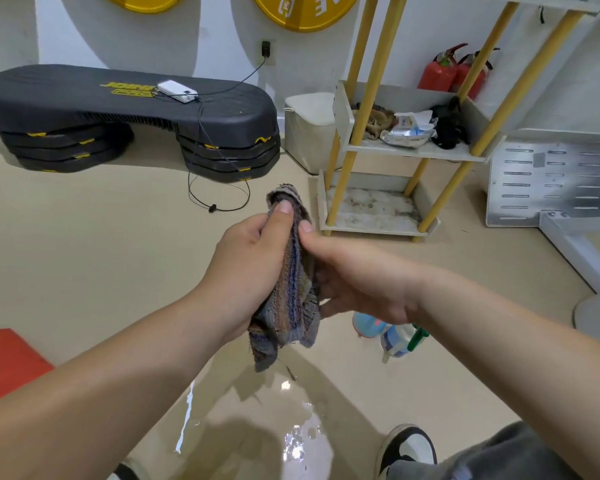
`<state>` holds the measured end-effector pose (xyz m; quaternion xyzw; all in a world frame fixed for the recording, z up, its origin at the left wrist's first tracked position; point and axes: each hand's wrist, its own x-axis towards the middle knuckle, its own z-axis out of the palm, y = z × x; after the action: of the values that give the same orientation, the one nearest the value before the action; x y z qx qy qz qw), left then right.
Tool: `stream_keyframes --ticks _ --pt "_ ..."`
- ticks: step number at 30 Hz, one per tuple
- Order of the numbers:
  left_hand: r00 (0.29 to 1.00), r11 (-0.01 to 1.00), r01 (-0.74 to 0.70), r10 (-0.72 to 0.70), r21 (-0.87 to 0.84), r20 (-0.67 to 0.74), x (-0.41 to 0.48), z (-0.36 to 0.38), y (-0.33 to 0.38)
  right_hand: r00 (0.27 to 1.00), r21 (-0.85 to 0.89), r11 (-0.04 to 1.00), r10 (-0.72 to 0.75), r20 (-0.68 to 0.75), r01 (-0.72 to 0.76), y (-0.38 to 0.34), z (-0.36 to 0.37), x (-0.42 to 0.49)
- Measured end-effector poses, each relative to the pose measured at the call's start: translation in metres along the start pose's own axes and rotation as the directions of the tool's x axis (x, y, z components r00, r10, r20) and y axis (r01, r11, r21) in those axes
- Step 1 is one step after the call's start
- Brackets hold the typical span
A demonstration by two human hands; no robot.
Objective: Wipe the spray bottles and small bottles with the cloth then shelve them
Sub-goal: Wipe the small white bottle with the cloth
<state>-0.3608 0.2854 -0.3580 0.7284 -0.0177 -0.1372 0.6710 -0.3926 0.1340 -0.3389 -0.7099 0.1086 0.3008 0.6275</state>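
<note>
A striped grey-brown cloth point(291, 278) hangs between both hands at the centre of the view. My left hand point(246, 261) grips it from the left with the thumb on top. My right hand point(357, 275) pinches it from the right. Below my right wrist, on the floor, stand a light blue bottle point(366, 325) and a clear spray bottle point(397, 339) with a green trigger, both partly hidden by my arm. The white shelf rack point(374, 228) with yellow poles stands just beyond, its bottom tier bare and stained.
The rack's middle tier holds rags and packets point(409, 129). A black step platform point(129, 116) with a charging device lies at the back left, a white bin point(307, 133) beside the rack. Fire extinguishers point(444, 71) stand behind. Wet patches point(291, 445) shine on the floor near my shoe point(407, 445).
</note>
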Motion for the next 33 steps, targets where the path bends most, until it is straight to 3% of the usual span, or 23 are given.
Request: stream_keyframes --ticks 4,10,15,20,23,27,33 --pt "0.994 0.990 -0.036 0.050 0.134 -0.101 0.005 -0.005 -0.006 0.993 -0.054 0.993 -0.109 -0.048 0.106 -0.002 -0.002 0.000" --pt "0.992 0.994 0.089 -0.094 0.055 0.086 -0.002 0.001 -0.016 0.937 -0.156 0.974 -0.201 -0.285 0.162 0.007 -0.008 0.005" --pt "0.972 0.989 0.121 -0.134 0.081 0.194 -0.005 0.004 -0.017 0.887 -0.237 0.956 -0.253 -0.386 0.170 0.011 -0.009 0.008" --pt "0.979 0.982 0.157 -0.168 0.104 0.112 -0.006 0.007 -0.018 0.867 -0.421 0.894 -0.327 -0.376 0.154 0.006 -0.007 0.004" --pt "0.987 0.987 0.161 -0.161 0.026 0.027 -0.001 0.003 -0.016 0.871 -0.388 0.906 -0.322 -0.370 0.170 0.001 -0.007 0.001" --pt "0.981 0.977 0.192 -0.193 -0.093 -0.005 0.002 -0.002 -0.016 0.815 -0.243 0.951 -0.291 -0.501 0.190 -0.007 -0.018 -0.002" --pt "0.990 0.987 0.139 -0.139 -0.080 0.007 0.003 -0.001 -0.019 0.801 -0.186 0.952 -0.306 -0.514 0.244 -0.006 -0.027 -0.002"
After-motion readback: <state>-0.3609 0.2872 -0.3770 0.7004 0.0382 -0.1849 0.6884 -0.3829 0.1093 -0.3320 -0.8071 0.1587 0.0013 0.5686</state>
